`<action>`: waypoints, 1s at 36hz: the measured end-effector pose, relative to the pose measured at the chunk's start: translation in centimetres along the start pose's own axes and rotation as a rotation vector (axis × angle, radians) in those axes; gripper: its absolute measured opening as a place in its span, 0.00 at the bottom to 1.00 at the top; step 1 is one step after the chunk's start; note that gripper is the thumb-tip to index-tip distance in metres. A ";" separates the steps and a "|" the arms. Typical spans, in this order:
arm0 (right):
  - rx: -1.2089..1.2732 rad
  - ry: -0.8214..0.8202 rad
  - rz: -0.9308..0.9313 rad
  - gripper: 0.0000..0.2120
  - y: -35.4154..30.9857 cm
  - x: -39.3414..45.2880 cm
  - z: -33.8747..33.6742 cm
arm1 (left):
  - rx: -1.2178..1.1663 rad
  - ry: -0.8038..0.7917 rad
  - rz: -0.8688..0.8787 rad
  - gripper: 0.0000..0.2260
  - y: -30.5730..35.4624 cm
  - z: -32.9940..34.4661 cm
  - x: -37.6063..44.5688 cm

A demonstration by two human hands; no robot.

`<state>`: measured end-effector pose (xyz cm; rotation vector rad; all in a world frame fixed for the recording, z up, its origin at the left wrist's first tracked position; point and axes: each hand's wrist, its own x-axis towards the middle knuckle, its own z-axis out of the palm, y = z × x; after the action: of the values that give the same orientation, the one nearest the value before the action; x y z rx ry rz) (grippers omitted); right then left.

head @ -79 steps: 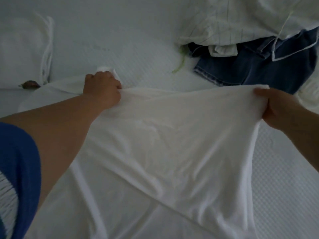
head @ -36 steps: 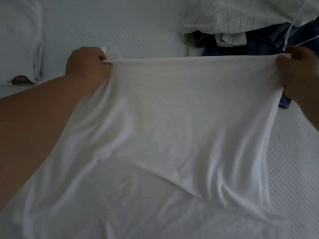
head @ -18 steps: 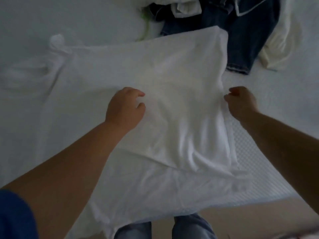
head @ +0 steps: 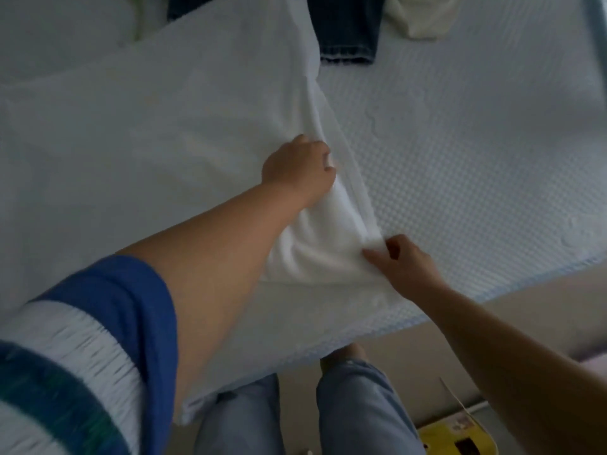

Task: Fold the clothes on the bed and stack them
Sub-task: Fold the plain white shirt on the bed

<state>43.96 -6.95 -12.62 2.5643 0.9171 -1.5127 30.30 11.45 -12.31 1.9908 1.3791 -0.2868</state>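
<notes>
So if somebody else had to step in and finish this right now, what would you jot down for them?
Left hand: fingers curled into the right side of the white garment, grip on a fold of cloth.
Right hand: pinches the garment's near right corner.
The white garment lies spread on the bed, near its edge, with the right side partly gathered.
Jeans and a cream garment wait unfolded at the far side.
Done: the garment is laid out. Left: finish folding it, fold the others, stack them all.

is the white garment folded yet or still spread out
Mostly spread: the white garment lies flat across the bed. Only its right edge is bunched, gripped by the left hand and pinched by the right hand.
</notes>
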 end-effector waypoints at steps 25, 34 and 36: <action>0.679 -0.244 0.036 0.09 5.7 -1.6 -1.1 | -0.529 0.086 -0.303 0.12 0.1 -0.5 0.7; 0.883 -0.418 0.166 0.07 6.5 -2.2 -1.5 | -0.616 0.208 -0.251 0.13 -0.2 -0.6 0.2; 0.733 -0.474 0.096 0.04 6.2 -2.4 -1.3 | -0.673 0.235 -0.304 0.10 -0.6 -1.0 -0.5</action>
<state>47.26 -12.80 -11.64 2.3405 0.1907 -2.6278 29.39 11.90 -11.55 1.2872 1.6512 0.2640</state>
